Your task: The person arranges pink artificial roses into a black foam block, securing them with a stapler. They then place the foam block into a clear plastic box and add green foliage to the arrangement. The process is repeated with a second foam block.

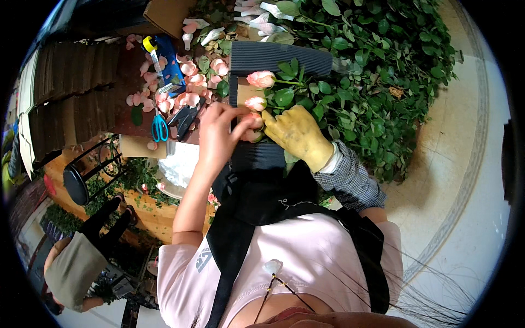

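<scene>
Several pink roses lie in a column on a cardboard-and-black-ribbed work surface, their blooms to the left and leafy stems to the right. The uppermost rose [261,79] rests apart from both hands. Just below it is a second bloom [255,104]. My bare left hand [219,128] has its thumb and fingers closed on the petals of a lower pink rose [252,120]. My right hand [299,135], in a yellow glove, is curled at the base of that same bloom; its grip on the stem is hidden. Another bloom [251,135] sits directly beneath.
Black ribbed pads [279,58] border the surface. Leafy stems [377,93] are heaped on the right. Loose petals [188,98], blue-handled scissors [159,128], a black stapler-like tool [187,119] and a blue tape dispenser [168,60] lie left. White-netted buds [265,19] lie beyond. Another person [76,268] stands lower left.
</scene>
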The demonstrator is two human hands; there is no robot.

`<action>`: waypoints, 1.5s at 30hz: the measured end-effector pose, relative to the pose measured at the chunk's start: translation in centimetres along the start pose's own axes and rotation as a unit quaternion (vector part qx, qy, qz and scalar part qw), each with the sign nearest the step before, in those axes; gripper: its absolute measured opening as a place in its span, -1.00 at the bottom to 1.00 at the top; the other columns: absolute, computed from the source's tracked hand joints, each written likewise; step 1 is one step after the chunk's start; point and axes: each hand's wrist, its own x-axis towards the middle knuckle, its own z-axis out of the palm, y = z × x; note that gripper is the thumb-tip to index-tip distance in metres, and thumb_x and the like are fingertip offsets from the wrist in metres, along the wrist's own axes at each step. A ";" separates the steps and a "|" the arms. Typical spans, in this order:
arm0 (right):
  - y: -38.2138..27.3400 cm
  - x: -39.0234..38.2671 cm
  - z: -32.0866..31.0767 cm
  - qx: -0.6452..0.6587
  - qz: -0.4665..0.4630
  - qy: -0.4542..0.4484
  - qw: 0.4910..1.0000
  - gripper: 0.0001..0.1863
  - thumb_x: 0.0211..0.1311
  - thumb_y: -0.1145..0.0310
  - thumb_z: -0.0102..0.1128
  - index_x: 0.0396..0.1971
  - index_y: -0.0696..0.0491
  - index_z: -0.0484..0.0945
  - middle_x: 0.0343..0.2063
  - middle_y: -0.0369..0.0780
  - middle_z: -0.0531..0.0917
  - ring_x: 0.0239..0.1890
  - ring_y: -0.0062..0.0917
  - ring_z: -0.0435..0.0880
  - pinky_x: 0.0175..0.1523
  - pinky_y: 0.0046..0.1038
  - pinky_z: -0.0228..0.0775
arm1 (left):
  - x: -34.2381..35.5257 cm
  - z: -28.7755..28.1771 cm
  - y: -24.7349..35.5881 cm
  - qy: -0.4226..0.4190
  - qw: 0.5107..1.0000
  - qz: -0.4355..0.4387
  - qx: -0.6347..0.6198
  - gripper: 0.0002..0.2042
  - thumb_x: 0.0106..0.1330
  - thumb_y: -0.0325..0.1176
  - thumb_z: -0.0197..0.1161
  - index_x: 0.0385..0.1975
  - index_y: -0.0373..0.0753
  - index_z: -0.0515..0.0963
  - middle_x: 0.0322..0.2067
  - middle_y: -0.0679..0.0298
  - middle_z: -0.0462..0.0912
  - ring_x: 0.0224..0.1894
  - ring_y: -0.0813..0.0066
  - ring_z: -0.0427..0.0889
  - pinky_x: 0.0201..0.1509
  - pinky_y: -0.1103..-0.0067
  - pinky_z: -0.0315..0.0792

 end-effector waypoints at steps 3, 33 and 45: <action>0.0 -0.8 1.3 -0.004 0.017 -0.034 0.999 -0.61 0.18 0.26 0.33 -0.03 0.12 0.58 -0.66 -0.30 0.59 -0.57 -0.47 0.62 -0.37 -0.39 0.42 | -0.1 2.0 0.0 -0.009 1.000 0.010 0.021 -0.83 0.11 -0.37 0.50 -0.33 -0.26 0.73 -0.36 0.25 0.55 -0.25 0.24 0.52 -0.14 0.37 0.42; 0.5 -1.7 0.7 0.132 0.053 0.013 0.990 -0.61 0.22 0.16 0.31 -0.01 0.01 0.57 -0.55 -0.20 0.65 -0.45 -0.31 0.66 -0.27 -0.25 0.45 | -0.4 1.5 -1.0 -0.039 0.994 -0.064 0.079 -0.81 0.32 -0.44 0.23 -0.15 -0.30 0.70 -0.34 -0.02 0.70 -0.31 -0.02 0.70 -0.19 0.26 0.55; 0.9 -1.2 0.1 0.179 0.079 0.008 0.981 -0.76 0.24 0.21 0.29 -0.16 -0.01 0.62 -0.53 -0.16 0.69 -0.42 -0.23 0.70 -0.27 -0.18 0.49 | 0.3 -0.5 0.7 -0.106 0.975 0.131 0.148 -0.55 -0.09 -0.30 0.60 -0.13 -0.17 0.69 -0.15 0.20 0.49 -0.04 0.13 0.46 0.02 0.31 0.42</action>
